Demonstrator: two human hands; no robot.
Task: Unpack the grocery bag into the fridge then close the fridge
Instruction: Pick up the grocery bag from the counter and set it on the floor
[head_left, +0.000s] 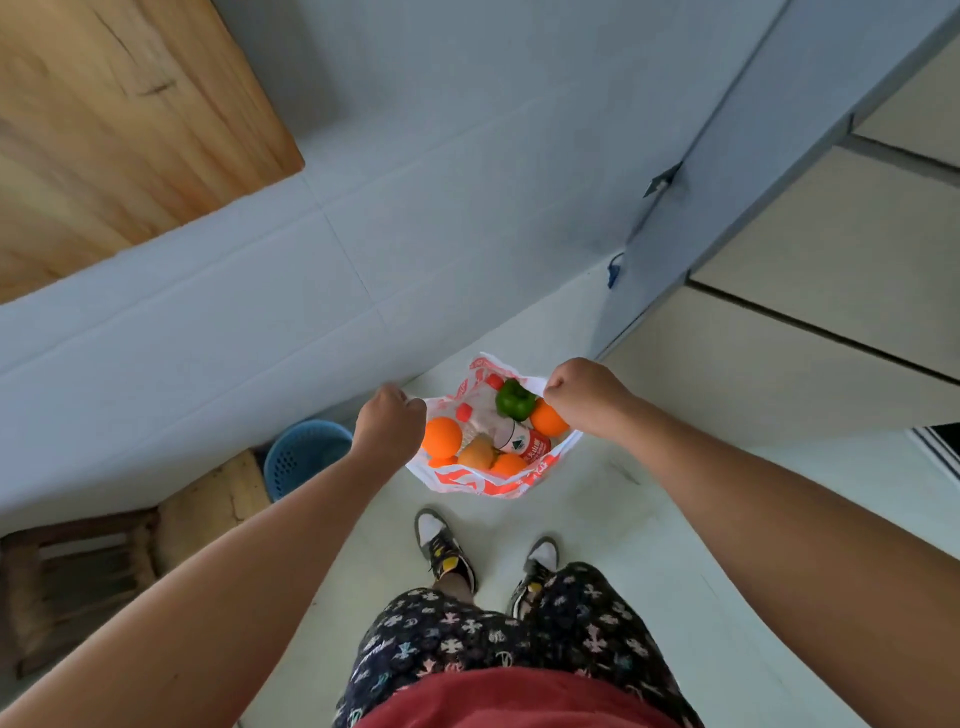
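Note:
A white and orange plastic grocery bag (480, 480) sits on the pale floor in front of my feet, its mouth held wide. My left hand (389, 423) is shut on the bag's left rim and my right hand (584, 392) is shut on its right rim. Inside lie a green pepper (513, 399), several oranges (441, 436) and a water bottle with a red label (519, 439). The fridge (810, 270), cream fronted with dark seams, stands at the right with its doors shut.
A blue perforated basket (301, 457) stands by the white tiled wall at left, beside a wooden stool (78, 577). A wooden tabletop (119, 119) overhangs the upper left. My shoes (447, 551) stand just behind the bag.

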